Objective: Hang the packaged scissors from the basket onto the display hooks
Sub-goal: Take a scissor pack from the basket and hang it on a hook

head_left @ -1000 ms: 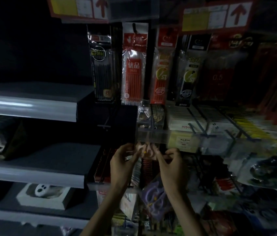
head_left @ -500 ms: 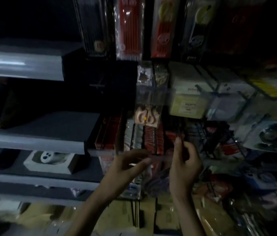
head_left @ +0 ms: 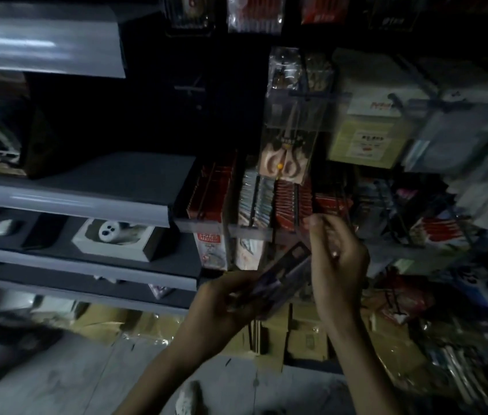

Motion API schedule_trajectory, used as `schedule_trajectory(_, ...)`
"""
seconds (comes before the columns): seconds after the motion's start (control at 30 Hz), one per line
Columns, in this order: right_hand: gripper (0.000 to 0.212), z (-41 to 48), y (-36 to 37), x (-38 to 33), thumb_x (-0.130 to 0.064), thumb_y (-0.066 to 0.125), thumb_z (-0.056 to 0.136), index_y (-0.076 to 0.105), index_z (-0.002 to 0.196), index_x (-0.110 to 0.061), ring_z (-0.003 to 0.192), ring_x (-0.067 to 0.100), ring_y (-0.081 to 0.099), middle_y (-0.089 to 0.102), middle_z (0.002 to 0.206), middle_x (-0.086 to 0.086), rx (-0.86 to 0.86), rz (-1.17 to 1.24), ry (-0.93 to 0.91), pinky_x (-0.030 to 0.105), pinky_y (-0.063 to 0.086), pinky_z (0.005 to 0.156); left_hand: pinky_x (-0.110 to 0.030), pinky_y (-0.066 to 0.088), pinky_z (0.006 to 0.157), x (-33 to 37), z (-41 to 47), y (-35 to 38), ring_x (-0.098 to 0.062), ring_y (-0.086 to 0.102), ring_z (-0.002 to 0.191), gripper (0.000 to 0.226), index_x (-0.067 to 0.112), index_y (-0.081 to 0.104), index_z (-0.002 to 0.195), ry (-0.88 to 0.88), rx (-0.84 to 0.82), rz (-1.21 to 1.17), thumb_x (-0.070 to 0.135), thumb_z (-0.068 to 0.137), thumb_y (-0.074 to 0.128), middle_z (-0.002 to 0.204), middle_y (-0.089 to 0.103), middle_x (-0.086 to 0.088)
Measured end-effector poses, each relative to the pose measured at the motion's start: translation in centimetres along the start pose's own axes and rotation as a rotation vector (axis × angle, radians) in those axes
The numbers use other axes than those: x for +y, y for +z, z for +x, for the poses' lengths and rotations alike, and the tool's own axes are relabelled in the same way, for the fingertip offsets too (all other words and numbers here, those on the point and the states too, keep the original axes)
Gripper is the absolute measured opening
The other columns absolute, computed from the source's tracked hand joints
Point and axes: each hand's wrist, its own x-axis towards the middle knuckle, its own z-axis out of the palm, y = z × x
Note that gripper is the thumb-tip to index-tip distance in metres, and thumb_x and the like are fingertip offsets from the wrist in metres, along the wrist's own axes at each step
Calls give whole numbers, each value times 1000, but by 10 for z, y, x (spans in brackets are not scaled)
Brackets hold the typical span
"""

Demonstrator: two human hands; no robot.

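Dim shop aisle; grey shelves at left; low in the middle, the left hand has its grip curled round the lower end of a purple pack of scissors, held in the air and tilted up to the right; above it a pink pack already hangs up; the right hand is at the purple pack's top end, fingers curled; blur hides whether it has hold. Likely step: lining up the hang hole; next, threading it onto a free hook, which I cannot make out.
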Motion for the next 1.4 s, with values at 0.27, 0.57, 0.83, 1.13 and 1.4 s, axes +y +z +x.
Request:
schedule_trajectory(0.27,38,-2,-5,2,-47,61,97,64,126,-22,105,-5,63,65,119,-10,42,-11,182,10,51,76,-44,62,92,-18,-12,-4,-37,73,113,35,6,72,127,-188,-38,-586,-5,93,71,125,74,-16)
schedule_trajectory(0.57,35,-4,-2,-17,-52,67,91,73,98,-19,82,10,68,71,91,8,-96,177,340,26,48,69,-51,59,100,-21,-15,1,-45,69,118,41,0,65,132,-200,-40,-808,-4,92,72,129,71,-24)
schedule_trajectory(0.83,15,-2,-9,-14,-25,71,95,77,102,-13,93,5,72,79,96,-6,-186,277,353,13,50,74,-43,62,94,-15,-6,2,-37,73,115,35,0,66,126,-135,-67,-667,-4,92,70,124,75,-17)
schedule_trajectory(1.13,8,-4,-12,-21,-22,70,97,78,100,-21,93,5,73,79,97,-9,-223,194,245,16,54,77,-33,61,91,28,32,-14,-23,72,114,28,4,66,124,100,65,-466,19,103,57,121,74,-8)
schedule_trajectory(1.4,7,0,-15,-23,-20,72,95,77,98,-17,90,3,73,78,92,-10,-148,181,183,14,54,76,-24,58,74,55,60,-18,-23,77,87,7,2,74,101,195,186,-410,6,98,69,93,79,-11)
